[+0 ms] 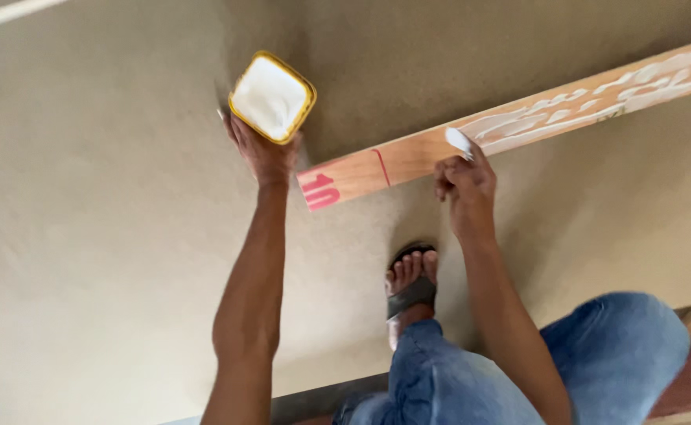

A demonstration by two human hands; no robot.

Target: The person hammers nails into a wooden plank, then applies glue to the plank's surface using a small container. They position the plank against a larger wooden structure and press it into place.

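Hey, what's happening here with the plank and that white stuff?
A person is spreading white paste along a wooden plank. Their left hand holds a square yellow-rimmed tub full of the same white stuff. Their right hand is at the plank, a fingertip coated in white. The far stretch is already smeared; the near end, with red markings, is bare. One sandalled foot stands on the floor below.

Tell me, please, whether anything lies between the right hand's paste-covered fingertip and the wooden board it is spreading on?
Nothing visible does. The right hand has its white-coated fingertip right at the near edge of the wooden board, beside the white smears. The left hand holds the yellow-rimmed tub off to the side, clear of it.
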